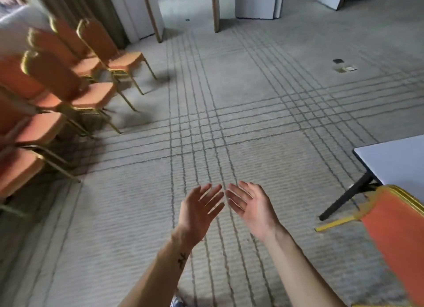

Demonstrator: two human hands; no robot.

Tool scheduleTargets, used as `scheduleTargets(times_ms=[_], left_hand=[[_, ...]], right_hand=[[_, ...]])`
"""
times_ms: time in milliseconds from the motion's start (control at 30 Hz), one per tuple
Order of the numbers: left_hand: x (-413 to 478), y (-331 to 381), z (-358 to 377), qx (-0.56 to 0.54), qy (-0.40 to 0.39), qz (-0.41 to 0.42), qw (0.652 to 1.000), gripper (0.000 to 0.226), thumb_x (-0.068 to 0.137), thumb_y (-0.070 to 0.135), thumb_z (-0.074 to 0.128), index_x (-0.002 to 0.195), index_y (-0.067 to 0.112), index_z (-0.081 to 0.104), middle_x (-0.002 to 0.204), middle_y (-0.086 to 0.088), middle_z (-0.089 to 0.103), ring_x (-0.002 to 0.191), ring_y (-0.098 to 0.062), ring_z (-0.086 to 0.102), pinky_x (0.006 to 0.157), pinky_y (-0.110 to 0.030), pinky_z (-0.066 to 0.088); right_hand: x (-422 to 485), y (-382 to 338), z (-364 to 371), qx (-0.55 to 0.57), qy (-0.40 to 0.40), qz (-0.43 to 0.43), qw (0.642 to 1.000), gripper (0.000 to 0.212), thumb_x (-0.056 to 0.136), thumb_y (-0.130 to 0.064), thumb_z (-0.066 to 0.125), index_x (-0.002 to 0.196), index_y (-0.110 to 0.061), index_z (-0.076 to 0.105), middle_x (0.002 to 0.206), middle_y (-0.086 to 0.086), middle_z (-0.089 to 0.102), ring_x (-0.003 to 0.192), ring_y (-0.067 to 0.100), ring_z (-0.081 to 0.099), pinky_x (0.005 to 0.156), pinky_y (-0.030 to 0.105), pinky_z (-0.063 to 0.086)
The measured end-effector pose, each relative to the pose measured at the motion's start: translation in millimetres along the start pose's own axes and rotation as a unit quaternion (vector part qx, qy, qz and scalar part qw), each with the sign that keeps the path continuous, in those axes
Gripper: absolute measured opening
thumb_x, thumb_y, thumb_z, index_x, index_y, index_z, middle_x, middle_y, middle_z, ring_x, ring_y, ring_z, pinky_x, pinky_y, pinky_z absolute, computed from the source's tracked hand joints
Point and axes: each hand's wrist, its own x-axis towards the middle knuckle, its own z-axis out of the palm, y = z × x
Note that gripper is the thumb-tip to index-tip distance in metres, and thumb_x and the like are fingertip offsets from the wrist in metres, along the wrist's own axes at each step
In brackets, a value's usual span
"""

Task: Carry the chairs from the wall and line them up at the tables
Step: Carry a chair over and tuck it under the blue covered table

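Observation:
Several orange padded chairs with gold metal frames (68, 84) stand in a cluster at the left, some stacked. Another orange chair (394, 233) stands at the right edge, its back beside a white-topped table (394, 162) with black legs. My left hand (199, 209) and my right hand (251, 203) are held out side by side over the carpet, palms facing each other. Their fingers are straight and hold nothing. Both hands are well away from every chair.
Grey carpet with dark crossing lines (206, 127) stretches between the chairs and the table. White folding wall panels (137, 10) and a curtain stand at the back. A small floor socket (346, 67) sits in the carpet at the far right.

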Motion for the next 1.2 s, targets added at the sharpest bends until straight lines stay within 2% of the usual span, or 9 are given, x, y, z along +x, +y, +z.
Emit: scheduleTargets(times_ms=[100,433,533,767,1000,1100,1200], left_hand=[[-11,43,-51,-0.04,0.018,0.026,0.999,0.039,0.102,0.03,0.044,0.134,0.008,0.054,0.129,-0.019,0.069,0.126,-0.035,0.062,0.116,-0.052,0.038],[-39,204,-239,-0.124,0.066,0.107,0.984,0.038,0.102,0.027,0.044,0.132,0.007,0.054,0.129,-0.021,0.068,0.129,-0.037,0.06,0.116,-0.051,0.038],[-42,241,-279,-0.147,0.075,0.123,0.979,0.036,0.102,0.027,0.045,0.131,0.007,0.054,0.131,-0.022,0.067,0.129,-0.038,0.059,0.117,-0.052,0.037],[-30,310,-358,-0.188,0.112,0.154,0.964,0.048,0.103,0.027,0.045,0.143,0.002,0.048,0.128,-0.02,0.069,0.126,-0.036,0.062,0.117,-0.053,0.038],[22,386,-421,-0.229,0.168,0.187,0.94,0.049,0.102,0.029,0.044,0.144,0.004,0.048,0.129,-0.018,0.069,0.124,-0.034,0.064,0.116,-0.052,0.039],[43,435,-441,-0.267,0.188,0.225,0.918,0.047,0.102,0.03,0.043,0.142,0.006,0.049,0.131,-0.02,0.067,0.125,-0.036,0.063,0.117,-0.052,0.037],[63,490,-461,-0.289,0.203,0.255,0.9,0.045,0.104,0.03,0.043,0.141,0.005,0.05,0.132,-0.021,0.066,0.125,-0.038,0.063,0.117,-0.053,0.037]], right_hand=[[21,40,66,-0.033,-0.033,0.031,0.998,0.041,0.103,-0.031,0.045,0.135,-0.006,0.055,0.124,0.014,0.072,0.118,0.028,0.067,0.1,0.039,0.049],[72,189,273,-0.115,-0.12,0.086,0.982,0.035,0.102,-0.029,0.045,0.129,-0.01,0.056,0.123,0.016,0.072,0.119,0.03,0.066,0.11,0.043,0.043],[83,223,319,-0.136,-0.136,0.1,0.976,0.036,0.102,-0.029,0.046,0.131,-0.01,0.055,0.124,0.015,0.071,0.12,0.031,0.066,0.108,0.042,0.045],[129,282,408,-0.205,-0.163,0.133,0.956,0.037,0.103,-0.027,0.046,0.134,-0.008,0.054,0.123,0.014,0.072,0.119,0.029,0.067,0.111,0.045,0.045],[232,334,499,-0.237,-0.199,0.181,0.933,0.04,0.105,-0.029,0.039,0.136,-0.009,0.055,0.123,0.012,0.073,0.118,0.025,0.068,0.101,0.038,0.05],[279,354,554,-0.245,-0.235,0.209,0.917,0.041,0.106,-0.03,0.038,0.139,-0.01,0.053,0.124,0.011,0.072,0.116,0.024,0.069,0.095,0.035,0.051],[322,369,614,-0.256,-0.266,0.234,0.9,0.042,0.106,-0.031,0.038,0.14,-0.01,0.053,0.125,0.01,0.072,0.117,0.023,0.069,0.095,0.036,0.05]])
